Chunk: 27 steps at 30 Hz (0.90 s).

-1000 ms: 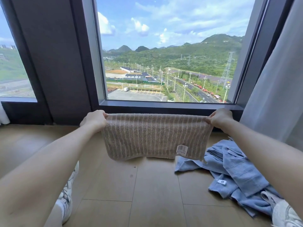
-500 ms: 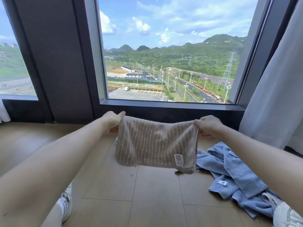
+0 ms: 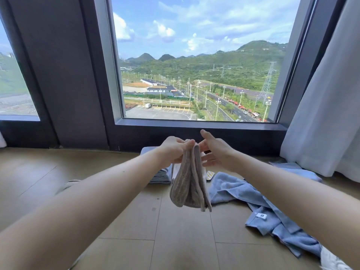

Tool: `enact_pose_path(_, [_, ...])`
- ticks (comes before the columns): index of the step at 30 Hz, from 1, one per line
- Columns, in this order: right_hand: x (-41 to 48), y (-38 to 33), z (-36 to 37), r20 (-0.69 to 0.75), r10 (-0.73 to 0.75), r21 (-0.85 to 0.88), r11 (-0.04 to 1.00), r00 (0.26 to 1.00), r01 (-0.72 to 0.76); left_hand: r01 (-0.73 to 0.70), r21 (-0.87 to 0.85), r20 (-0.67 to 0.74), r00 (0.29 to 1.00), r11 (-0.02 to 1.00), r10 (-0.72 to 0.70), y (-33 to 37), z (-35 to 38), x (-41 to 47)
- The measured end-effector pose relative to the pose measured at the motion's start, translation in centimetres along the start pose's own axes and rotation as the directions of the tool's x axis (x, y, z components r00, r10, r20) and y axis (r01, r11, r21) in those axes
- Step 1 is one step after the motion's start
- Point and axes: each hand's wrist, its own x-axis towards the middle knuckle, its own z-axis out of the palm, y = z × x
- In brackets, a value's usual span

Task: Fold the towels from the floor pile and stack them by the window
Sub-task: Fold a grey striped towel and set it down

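A beige striped towel (image 3: pixel 188 184) hangs folded in half in front of me above the floor. My left hand (image 3: pixel 173 150) pinches both of its top corners together. My right hand (image 3: pixel 215 152) is beside the towel's top edge with fingers spread and straight, its fingertips close to or just touching the cloth. Behind the hanging towel, a stack of folded grey towels (image 3: pixel 160 175) sits on the floor under the window (image 3: pixel 194 61). Blue towels (image 3: pixel 272 215) lie crumpled in a pile on the floor to the right.
The floor (image 3: pixel 120 221) is light wood planks. A dark window frame and sill (image 3: pixel 194 125) run across the back. A white curtain (image 3: pixel 327 106) hangs at the right, reaching the floor. A small yellow-striped tag (image 3: pixel 210 175) lies by the blue pile.
My hands came together, bringing the towel's two ends against each other so it hangs doubled. The left hand took over both corners and the right hand let go and spread its fingers.
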Motion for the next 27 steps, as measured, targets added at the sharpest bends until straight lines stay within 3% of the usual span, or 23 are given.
enact_pose_path(4, [-0.2, -0.2, -0.1, 0.059, -0.006, 0.045, 0.999, 0.998, 0.003, -0.045, 0.043, -0.001, 0.999, 0.998, 0.045, -0.1, -0.3, 0.1])
enact_pose_path(9, [-0.1, -0.4, -0.4, 0.034, -0.050, 0.132, 0.990, 0.998, 0.046, -0.142, 0.145, 0.015, 0.990, 0.979, 0.141, 0.0, -0.8, -0.3])
enact_pose_path(14, [-0.3, -0.5, -0.5, 0.063, -0.084, 0.121, 0.990, 0.994, 0.076, -0.194, 0.130, -0.006, 0.980, 0.972, 0.197, -0.2, -0.6, -0.5])
enact_pose_path(17, [-0.3, -0.7, -0.6, 0.083, -0.103, 0.106, 0.990, 0.991, 0.094, -0.228, 0.227, -0.055, 0.968, 0.947, 0.246, -0.2, -0.4, -0.4])
enact_pose_path(20, [-0.4, -0.7, -0.7, 0.012, -0.182, -0.106, 0.977, 0.983, 0.182, -0.241, 0.240, -0.085, 0.960, 0.940, 0.268, -0.1, -0.6, -0.4])
enact_pose_path(23, [-0.2, -0.1, -1.6, -0.028, -0.326, -0.458, 0.845, 0.945, 0.278, -0.264, 0.199, -0.058, 0.958, 0.944, 0.281, -0.1, -1.2, -0.5])
enact_pose_path(27, [-0.2, 0.8, -3.0, 0.067, -0.268, -0.615, 0.747, 0.961, 0.251, -0.273, 0.106, -0.008, 0.961, 0.956, 0.276, 0.1, -2.2, -0.7])
